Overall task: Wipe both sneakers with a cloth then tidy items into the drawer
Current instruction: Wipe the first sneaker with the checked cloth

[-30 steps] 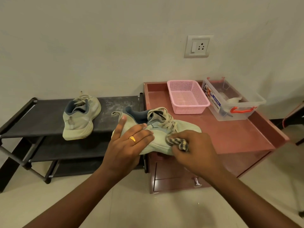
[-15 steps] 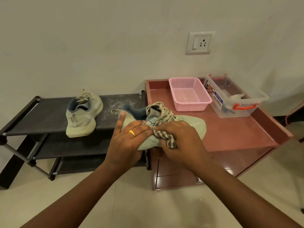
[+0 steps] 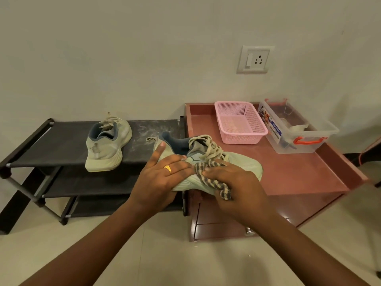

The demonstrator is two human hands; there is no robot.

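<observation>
1. Head view: the left grip is closed round the heel end of a sneaker, with the fingers over its side and the thumb up at the collar.
2. The right grip is closed on a striped cloth and presses it to the sneaker's side just below the laces. One end of the cloth hangs past the sole.
3. The sneaker lies over the near left corner of the tabletop, toe pointing right. Whether its sole rests there or is held clear cannot be told.
4. The second sneaker stands on the top shelf of the rack, left of the tabletop and well apart from both grips.
5. At the far side of the tabletop are a pink basket and, just to its right, a clear box.
6. The drawer is under the tabletop and shut, its knob showing beside the right forearm.
7. Progress, as judged: wiping of one sneaker is under way. The tidying looks unstarted, since the drawer is shut and the items are out.
8. Hard to make out:
   - whether the second sneaker has been wiped;
   - the pale contents of the box;
   - the far side and sole of the held sneaker;
   - most of the cloth, which is under the right grip.
</observation>
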